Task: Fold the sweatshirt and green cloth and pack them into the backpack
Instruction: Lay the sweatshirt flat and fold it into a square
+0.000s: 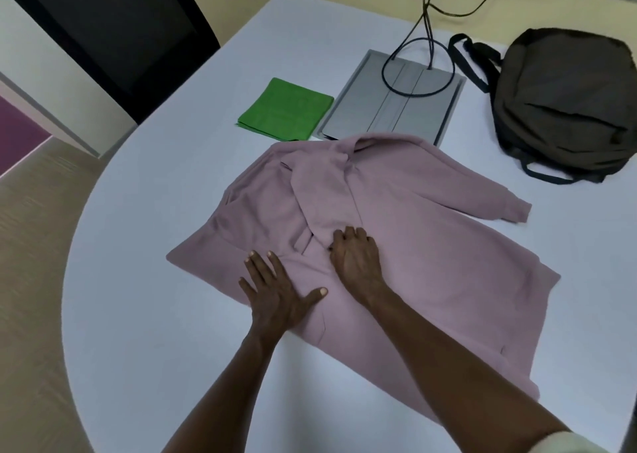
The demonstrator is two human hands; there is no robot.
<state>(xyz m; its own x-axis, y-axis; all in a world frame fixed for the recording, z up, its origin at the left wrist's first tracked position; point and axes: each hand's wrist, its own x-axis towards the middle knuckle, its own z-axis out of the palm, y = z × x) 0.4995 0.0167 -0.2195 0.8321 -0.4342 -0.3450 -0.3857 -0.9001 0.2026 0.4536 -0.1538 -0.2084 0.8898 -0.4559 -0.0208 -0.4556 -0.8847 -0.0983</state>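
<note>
Sweatshirt [396, 245] folding is under way on the white table [144, 332], nearest the person. The mauve garment lies spread flat, one sleeve already brought across its chest and the other sleeve [482, 194] not yet folded, stretched out toward the backpack side. The left hand [275, 290] lies flat with fingers spread, grip released, pressing the sweatshirt's near edge. The right hand [358, 256] rests on the middle of the sweatshirt, fingertips curled down at the cuff of the folded sleeve; whether its grip actually pinches the cuff I cannot tell.

Beyond the sweatshirt's collar lies the green cloth [286, 109], already folded into a neat square. Just beside it is a grey cable hatch [396, 107] set into the table, with black cables [427, 21] running out of it. Farther off, past the sweatshirt's outstretched sleeve, sits the dark backpack [565, 104], which looks closed.

By my judgement the cloth is done, the sweatshirt is partly folded, and all packing is left.
</note>
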